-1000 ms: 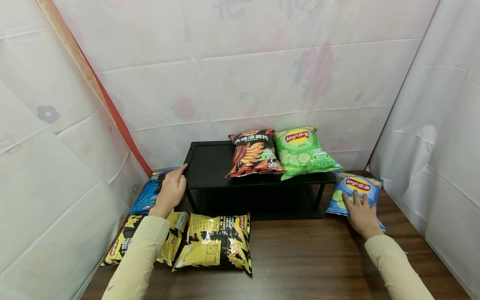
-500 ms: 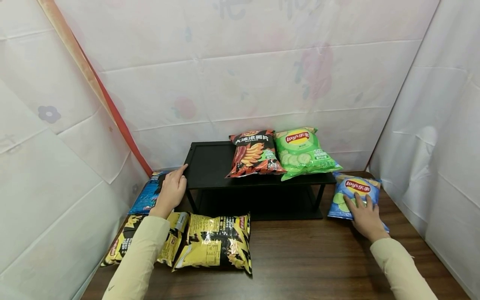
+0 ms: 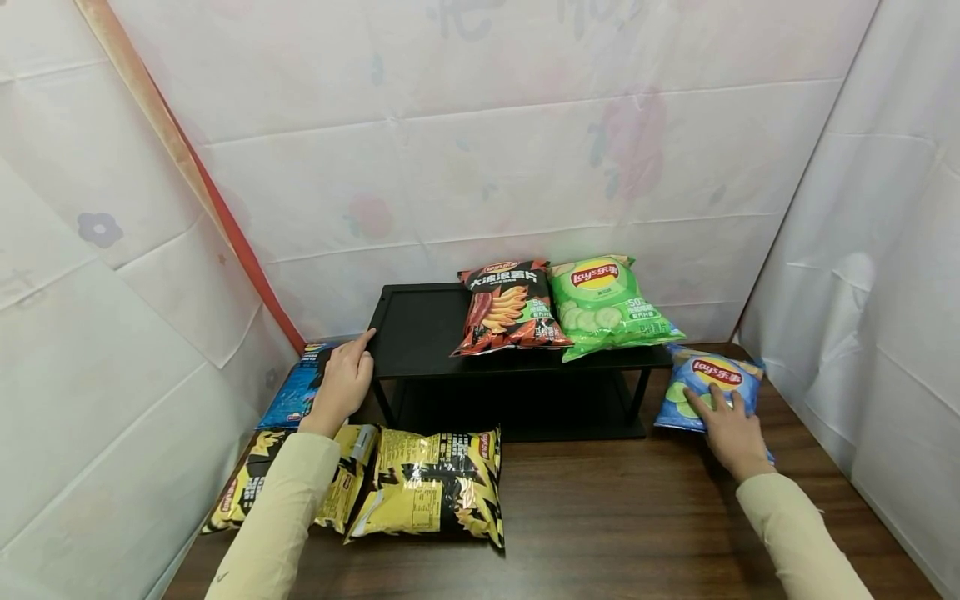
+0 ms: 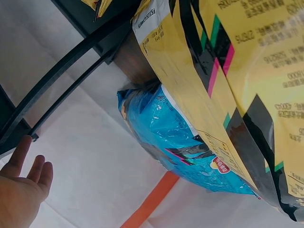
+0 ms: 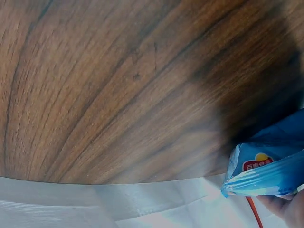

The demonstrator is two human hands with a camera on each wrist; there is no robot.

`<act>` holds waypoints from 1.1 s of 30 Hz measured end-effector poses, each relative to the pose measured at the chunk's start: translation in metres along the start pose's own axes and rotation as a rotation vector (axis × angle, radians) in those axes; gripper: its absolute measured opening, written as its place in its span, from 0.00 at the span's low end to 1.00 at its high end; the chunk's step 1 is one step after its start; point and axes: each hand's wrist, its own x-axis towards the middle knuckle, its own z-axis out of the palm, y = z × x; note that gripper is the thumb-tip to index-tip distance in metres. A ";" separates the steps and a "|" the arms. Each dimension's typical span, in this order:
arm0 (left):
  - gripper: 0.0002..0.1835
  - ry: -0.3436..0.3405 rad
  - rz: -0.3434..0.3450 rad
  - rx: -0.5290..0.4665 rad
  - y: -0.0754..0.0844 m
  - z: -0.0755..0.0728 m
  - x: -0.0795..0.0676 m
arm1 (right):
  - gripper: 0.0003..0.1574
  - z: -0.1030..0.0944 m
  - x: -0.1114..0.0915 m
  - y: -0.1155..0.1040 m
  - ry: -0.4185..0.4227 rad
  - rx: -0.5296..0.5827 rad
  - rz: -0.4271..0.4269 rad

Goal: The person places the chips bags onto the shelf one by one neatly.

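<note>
My left hand [image 3: 342, 382] rests against the left edge of a black two-tier shelf rack [image 3: 412, 333], fingers extended along its upper corner. In the left wrist view the fingers [image 4: 40, 171] show straight beside a black leg. On the far right, my right hand [image 3: 731, 432] lies with spread fingers over a blue bag of Lay's chips [image 3: 716, 369], standing tilted beside the rack. That bag's lower corner [image 5: 259, 161] shows above the wooden table in the right wrist view. A red-and-black chip bag [image 3: 506, 308] and a green Lay's bag [image 3: 603, 308] sit on the upper tier.
Yellow-and-black chip bags [image 3: 431, 479] lie in front of the rack on the left. Behind my left forearm is a bright blue bag [image 3: 291, 392]. White patterned cloth walls [image 3: 480, 167] enclose the wooden table [image 3: 600, 517] at back and sides.
My right hand shifted slightly right and toward me with the blue Lay's bag, then a little back left. My left hand and the other bags have stayed put.
</note>
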 end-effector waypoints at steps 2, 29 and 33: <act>0.26 0.002 0.000 0.000 0.000 0.000 0.000 | 0.41 -0.002 0.000 0.001 0.010 0.007 0.000; 0.26 0.010 -0.012 -0.011 0.001 0.001 -0.001 | 0.33 -0.024 -0.002 0.001 0.190 0.040 -0.042; 0.26 0.006 -0.012 -0.013 0.001 0.000 -0.002 | 0.32 -0.029 -0.003 0.002 0.179 0.040 -0.047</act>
